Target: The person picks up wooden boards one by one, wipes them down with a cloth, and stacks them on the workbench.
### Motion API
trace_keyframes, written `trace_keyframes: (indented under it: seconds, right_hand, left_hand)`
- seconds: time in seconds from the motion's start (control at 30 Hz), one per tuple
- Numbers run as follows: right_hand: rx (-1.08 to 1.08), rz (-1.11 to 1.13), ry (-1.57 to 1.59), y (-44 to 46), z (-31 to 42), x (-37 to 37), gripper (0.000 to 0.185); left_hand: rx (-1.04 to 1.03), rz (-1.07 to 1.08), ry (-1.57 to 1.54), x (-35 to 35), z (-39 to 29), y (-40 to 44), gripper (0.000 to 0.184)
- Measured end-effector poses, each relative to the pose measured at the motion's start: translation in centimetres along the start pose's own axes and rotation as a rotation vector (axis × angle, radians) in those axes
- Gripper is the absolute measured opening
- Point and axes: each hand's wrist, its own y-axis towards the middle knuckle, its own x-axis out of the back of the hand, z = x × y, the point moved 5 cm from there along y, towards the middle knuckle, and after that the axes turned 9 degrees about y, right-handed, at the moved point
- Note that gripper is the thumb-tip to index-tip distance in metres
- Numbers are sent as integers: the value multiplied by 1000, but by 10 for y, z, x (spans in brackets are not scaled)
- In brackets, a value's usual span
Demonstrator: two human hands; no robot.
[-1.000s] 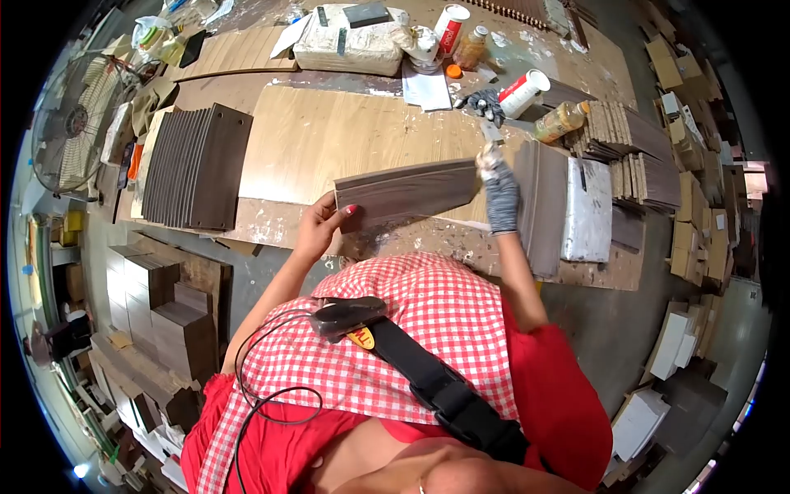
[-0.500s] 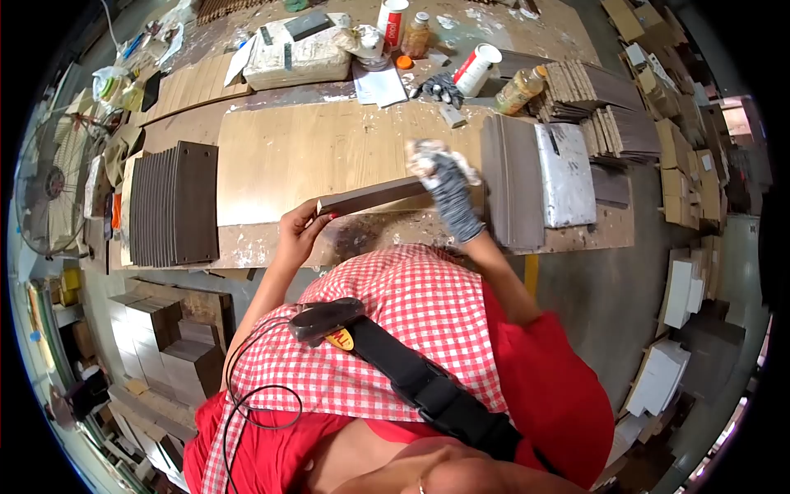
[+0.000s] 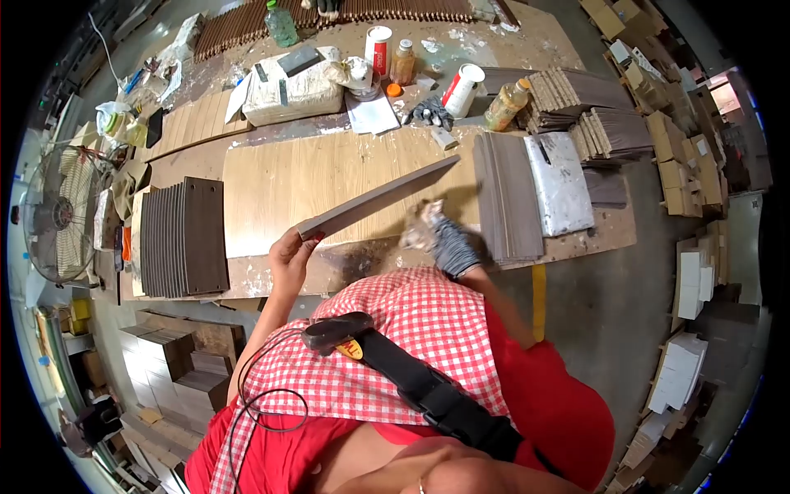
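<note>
My bare left hand (image 3: 290, 257) grips one end of a narrow grey-brown board (image 3: 383, 196). The board is held at a slant above the table's near edge, its far end up to the right. In my right hand (image 3: 455, 249), which wears a grey striped glove, is a crumpled, stained rag (image 3: 423, 226). Hand and rag are below the board's right part, apart from it, and slightly blurred. Left of my hands stands a row of dark brown boards (image 3: 202, 237) with small holes. Flat grey-brown boards (image 3: 506, 198) lie stacked to the right.
A white-wrapped package (image 3: 561, 185) lies beyond the right stack. Behind the pale wooden work surface (image 3: 329, 177) are a wrapped block (image 3: 292, 95), a red-and-white can (image 3: 463, 89), a bottle (image 3: 508, 105) and loose gloves (image 3: 428, 113). Another person's gloved hand (image 3: 327, 8) shows at the far edge.
My right hand with the rag has come off the board, moving down toward me. The board's far end has swung up and away. The camera view has shifted slightly.
</note>
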Motion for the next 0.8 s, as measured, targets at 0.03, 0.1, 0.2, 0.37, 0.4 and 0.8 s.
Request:
trace_keyframes:
  seconds: [0.03,0.1,0.2,0.37,0.4,0.8]
  right_hand:
    - [-53,17,333,6,5,4,32]
    - [-151,52,1009,14,13,13,36]
    - [-790,94,2376,20,-13,10,38]
    - [-1358,-459,2648,22,-126,1,36]
    - [-1377,-513,2578,17,-146,-12,35]
    - [-1548,150,2436,-111,-195,-174,40]
  left_hand:
    - [24,-9,-30,-5,-2,1,28]
    - [93,-39,-95,-16,-6,3,23]
    - [204,-2,-285,-37,-2,9,30]
    - [252,194,-160,-48,-2,8,42]
    - [200,227,-110,-39,-1,7,46]
    - [849,-594,1842,226,29,-74,105]
